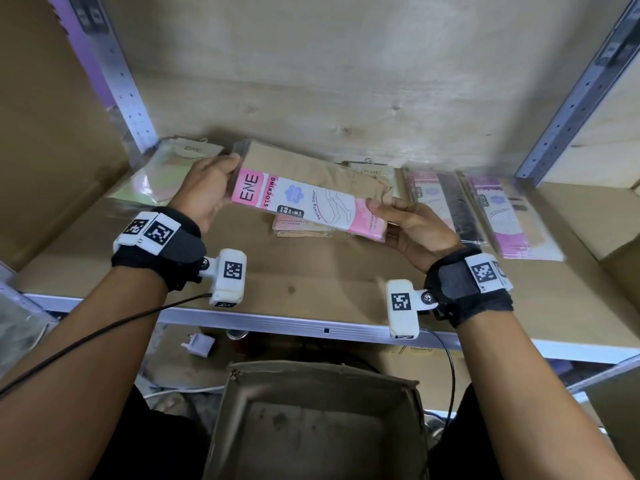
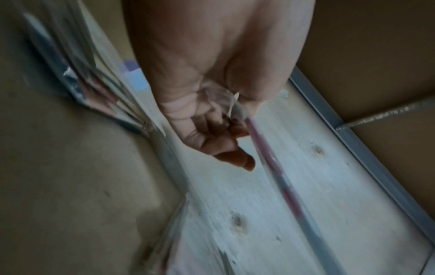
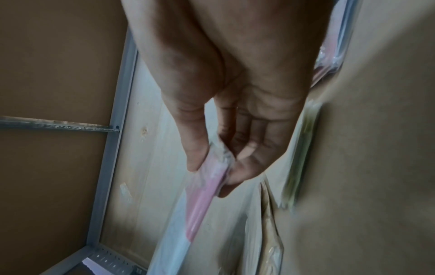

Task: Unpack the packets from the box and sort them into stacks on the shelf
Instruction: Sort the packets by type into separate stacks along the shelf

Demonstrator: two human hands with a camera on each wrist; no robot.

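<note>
I hold a beige stocking packet with a pink-and-white ENE label above the cardboard-lined shelf. My left hand grips its left end, and my right hand pinches its right end between thumb and fingers. In the right wrist view the packet's pink edge sits between the thumb and fingers of my right hand. The left wrist view shows my left hand with the packet's edge running away from it. A similar beige packet lies flat on the shelf beneath. The open cardboard box stands below the shelf edge.
Light green packets lie at the shelf's back left. Dark stocking packets and pink-labelled ones lie at the right. Another ENE packet lies behind. Metal uprights flank the bay. A white plug lies below.
</note>
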